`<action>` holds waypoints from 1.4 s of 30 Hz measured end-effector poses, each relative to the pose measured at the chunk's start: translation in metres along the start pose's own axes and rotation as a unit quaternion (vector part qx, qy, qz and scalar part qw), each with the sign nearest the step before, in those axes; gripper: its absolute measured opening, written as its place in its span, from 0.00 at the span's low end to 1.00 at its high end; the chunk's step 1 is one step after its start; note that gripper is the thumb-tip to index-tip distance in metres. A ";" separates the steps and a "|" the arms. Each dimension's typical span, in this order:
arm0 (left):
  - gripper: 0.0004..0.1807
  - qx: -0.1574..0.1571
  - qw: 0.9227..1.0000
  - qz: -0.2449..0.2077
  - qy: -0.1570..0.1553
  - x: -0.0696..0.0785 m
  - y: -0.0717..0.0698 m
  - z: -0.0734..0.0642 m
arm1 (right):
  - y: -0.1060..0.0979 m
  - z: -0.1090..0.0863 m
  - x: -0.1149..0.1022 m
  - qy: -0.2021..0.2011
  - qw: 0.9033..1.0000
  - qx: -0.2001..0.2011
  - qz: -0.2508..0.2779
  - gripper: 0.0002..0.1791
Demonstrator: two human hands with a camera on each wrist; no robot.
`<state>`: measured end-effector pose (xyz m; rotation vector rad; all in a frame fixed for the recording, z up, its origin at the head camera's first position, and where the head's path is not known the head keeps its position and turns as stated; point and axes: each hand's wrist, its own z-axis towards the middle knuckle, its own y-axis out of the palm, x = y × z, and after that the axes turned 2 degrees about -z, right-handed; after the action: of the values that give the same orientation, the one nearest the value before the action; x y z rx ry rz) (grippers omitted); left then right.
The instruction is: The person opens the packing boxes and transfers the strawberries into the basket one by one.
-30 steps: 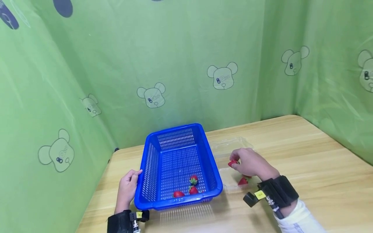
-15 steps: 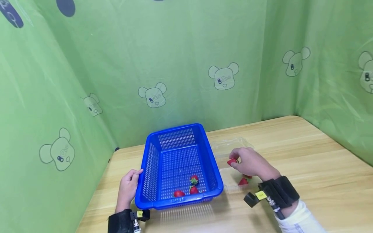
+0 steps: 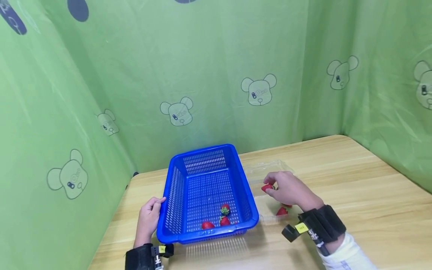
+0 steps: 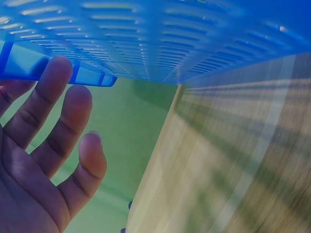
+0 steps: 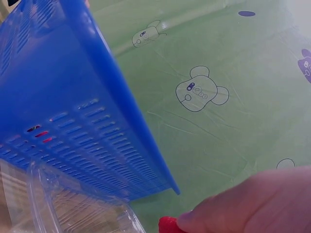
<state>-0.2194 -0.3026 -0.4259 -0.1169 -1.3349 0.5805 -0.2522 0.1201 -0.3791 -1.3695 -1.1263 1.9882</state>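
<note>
My left hand (image 3: 148, 219) grips the left rim of a blue plastic basket (image 3: 251, 219), thumb over the edge. In the left wrist view, several fingers (image 4: 80, 114) extend beneath the rim, close to the slotted wall. The basket tilts toward me, and three strawberries (image 3: 207, 225) lie at its near end. Right of it, my right hand (image 3: 291, 190) pinches a strawberry (image 3: 267, 188) between thumb and fingers, over a clear plastic box (image 3: 268, 168). More strawberries (image 3: 282, 211) sit in the box below that hand, partly hidden by it.
A wooden table (image 3: 364, 187) carries the basket and box. Green curtains (image 3: 216, 75) with bear prints close off the back and both sides. The box stands right beside the basket's right wall (image 5: 97, 141).
My right hand has shifted very slightly left with the strawberry, toward the basket. The left hand and the basket have stayed in place.
</note>
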 end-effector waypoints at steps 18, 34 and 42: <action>0.18 -0.012 0.999 0.035 -0.010 -0.002 0.000 0.000 | 0.000 -0.002 -0.006 0.006 1.000 0.000 0.011 0.13; 0.19 -0.017 0.999 0.033 -0.028 0.000 -0.001 0.001 | -0.002 -0.002 -0.015 -0.018 1.000 0.015 0.011 0.12; 0.19 -0.015 0.999 0.030 -0.035 0.001 0.000 0.001 | -0.001 -0.002 -0.019 -0.029 0.999 0.025 0.003 0.11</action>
<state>-0.2205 -0.3026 -0.4249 -0.1634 -1.4116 0.6209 -0.2425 0.1071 -0.3687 -1.2984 -1.0911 2.0598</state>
